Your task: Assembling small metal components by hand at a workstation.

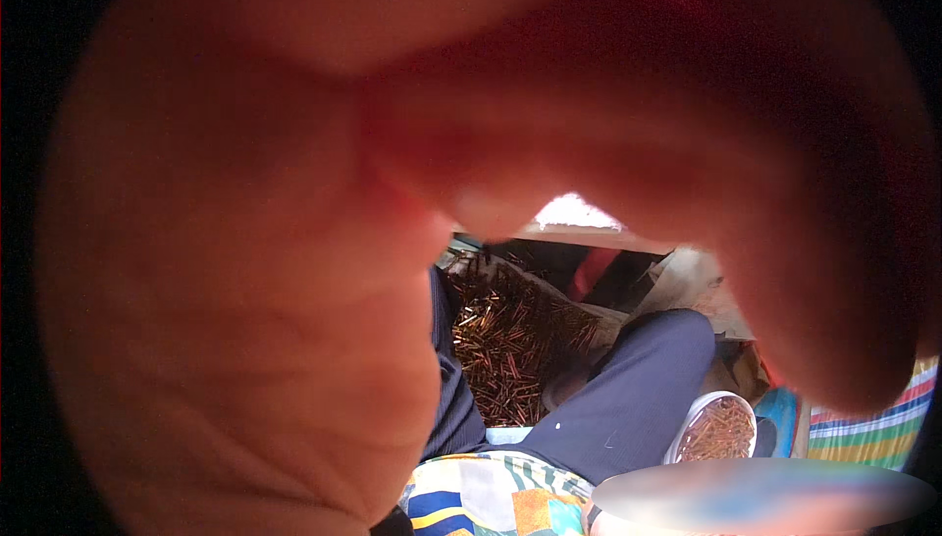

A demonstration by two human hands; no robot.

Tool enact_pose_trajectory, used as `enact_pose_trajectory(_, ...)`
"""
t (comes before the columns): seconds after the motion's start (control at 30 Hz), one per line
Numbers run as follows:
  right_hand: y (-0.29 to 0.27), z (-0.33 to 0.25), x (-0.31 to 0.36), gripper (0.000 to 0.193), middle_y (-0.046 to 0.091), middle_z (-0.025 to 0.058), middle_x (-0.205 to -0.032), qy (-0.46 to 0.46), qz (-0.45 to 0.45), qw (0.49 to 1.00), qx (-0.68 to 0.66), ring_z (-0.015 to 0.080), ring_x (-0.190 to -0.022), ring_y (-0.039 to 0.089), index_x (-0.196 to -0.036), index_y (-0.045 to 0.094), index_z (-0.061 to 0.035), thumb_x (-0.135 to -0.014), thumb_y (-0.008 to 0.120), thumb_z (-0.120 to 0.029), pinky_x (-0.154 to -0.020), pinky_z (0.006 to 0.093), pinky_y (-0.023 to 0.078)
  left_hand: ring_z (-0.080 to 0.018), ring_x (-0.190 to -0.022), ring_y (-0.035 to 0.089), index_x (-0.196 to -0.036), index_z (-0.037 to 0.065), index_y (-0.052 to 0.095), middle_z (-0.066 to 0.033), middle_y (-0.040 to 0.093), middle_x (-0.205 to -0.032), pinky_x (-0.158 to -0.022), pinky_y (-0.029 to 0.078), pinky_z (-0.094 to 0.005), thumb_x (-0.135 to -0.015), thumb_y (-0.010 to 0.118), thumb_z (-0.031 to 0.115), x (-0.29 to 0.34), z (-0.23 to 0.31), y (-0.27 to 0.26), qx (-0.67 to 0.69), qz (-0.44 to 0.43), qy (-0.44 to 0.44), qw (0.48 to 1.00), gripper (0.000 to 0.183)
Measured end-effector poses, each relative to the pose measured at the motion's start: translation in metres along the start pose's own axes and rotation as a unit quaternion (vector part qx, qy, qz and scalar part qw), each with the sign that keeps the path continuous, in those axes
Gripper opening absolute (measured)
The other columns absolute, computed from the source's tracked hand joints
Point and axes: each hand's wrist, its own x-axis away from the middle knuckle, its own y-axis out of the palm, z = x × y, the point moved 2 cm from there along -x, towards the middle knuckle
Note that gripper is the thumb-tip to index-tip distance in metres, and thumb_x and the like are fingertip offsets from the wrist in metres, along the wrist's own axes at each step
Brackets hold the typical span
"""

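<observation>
With right hand hidden and blurry left hand (255,271) bent in front of dark-blue cloth trousers (638,369), cannot tell if holding anything, but see thin brown sticks (500,340) heaped between those trousers' legs and, maybe against spilling, inside a round white tub (679,445) just right.

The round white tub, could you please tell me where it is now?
In the head view, the round white tub is at lower right, just right of the dark trouser leg, with striped cloth farther right.

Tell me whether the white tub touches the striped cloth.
Apart: in the head view, a blue item shows in the gap between the white tub and the striped cloth.
</observation>
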Motion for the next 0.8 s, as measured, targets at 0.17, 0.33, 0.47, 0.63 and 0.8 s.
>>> enact_pose_trajectory(0.17, -0.004, -0.015, -0.001, 0.015, 0.048, 0.0103, -0.096, -0.029, 0.009, 0.999, 0.016, 0.0148, -0.085, 0.048, -0.098, 0.044, -0.0065, -0.085, 0.047, -0.013, -0.078, 0.0274, 0.037, -0.0183, -0.087, 0.058, -0.133, 0.0, 0.028, -0.0186, 0.046, -0.123, -0.061, 0.045, -0.018, -0.073, 0.065, 0.016, -0.004, 0.005, 0.014, 0.018, -0.023, 0.003, 1.0, 0.072)
enact_pose_trajectory(0.33, -0.002, -0.026, -0.001, 0.017, 0.048, 0.0104, -0.098, -0.048, 0.009, 0.999, 0.023, 0.0147, -0.087, 0.047, -0.1, 0.044, -0.0071, -0.085, 0.047, -0.014, -0.079, 0.0276, 0.036, -0.0186, -0.087, 0.058, -0.133, 0.0, 0.028, -0.0187, 0.046, -0.123, -0.061, 0.046, -0.0182, -0.073, 0.065, 0.016, -0.002, 0.01, 0.018, 0.029, -0.032, 0.003, 0.999, 0.072)
enact_pose_trajectory(0.47, 0.001, -0.031, -0.004, 0.019, 0.047, 0.0106, -0.1, -0.064, -0.001, 0.998, 0.02, 0.0147, -0.089, 0.047, -0.102, 0.043, -0.0077, -0.085, 0.047, -0.015, -0.081, 0.0277, 0.036, -0.0188, -0.088, 0.058, -0.133, 0.0, 0.028, -0.0188, 0.046, -0.123, -0.061, 0.046, -0.0183, -0.073, 0.065, 0.016, -0.001, 0.015, 0.017, 0.033, -0.029, 0.009, 0.999, 0.073)
enact_pose_trajectory(0.63, 0.007, -0.038, -0.001, 0.021, 0.046, 0.0107, -0.103, -0.076, -0.001, 0.997, 0.028, 0.0146, -0.091, 0.047, -0.104, 0.042, -0.0083, -0.086, 0.047, -0.016, -0.082, 0.0278, 0.035, -0.019, -0.088, 0.058, -0.133, 0.0, 0.027, -0.0189, 0.046, -0.123, -0.062, 0.046, -0.0185, -0.073, 0.065, 0.016, 0.005, 0.019, 0.015, 0.046, -0.035, 0.003, 0.998, 0.073)
enact_pose_trajectory(0.8, 0.018, -0.04, 0.0, 0.023, 0.046, 0.0108, -0.105, -0.081, -0.005, 0.996, 0.027, 0.0145, -0.093, 0.046, -0.107, 0.041, -0.009, -0.086, 0.047, -0.017, -0.084, 0.028, 0.035, -0.0193, -0.088, 0.058, -0.133, 0.0, 0.027, -0.019, 0.046, -0.123, -0.062, 0.046, -0.0186, -0.073, 0.065, 0.016, 0.013, 0.023, 0.006, 0.054, -0.032, -0.007, 0.998, 0.074)
